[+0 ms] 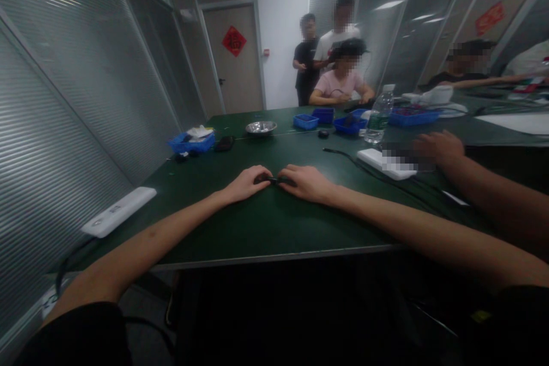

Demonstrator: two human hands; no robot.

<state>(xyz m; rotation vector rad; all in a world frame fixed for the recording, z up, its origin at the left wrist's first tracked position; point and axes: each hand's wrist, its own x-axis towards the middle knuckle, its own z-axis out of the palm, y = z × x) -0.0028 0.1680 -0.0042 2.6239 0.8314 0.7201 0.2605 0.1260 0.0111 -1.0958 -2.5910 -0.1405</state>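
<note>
In the head view, my left hand (246, 184) rests low over the green table (240, 229), its fingers closed round one end of a small slim black object (273, 180). From the other side my right hand (309, 184) grips the object's other end. A short dark stretch shows in the gap between both sets of fingertips. The fingers cover the rest, so its kind and whether it is one piece or two cannot be made out.
White power strips (120, 211) lie left and right, with a black cable (343, 154) near the right one. Behind stand a steel bowl (261, 128), blue trays (305, 121) and a water bottle (380, 114). A co-worker's hand (441, 148) reaches in at right.
</note>
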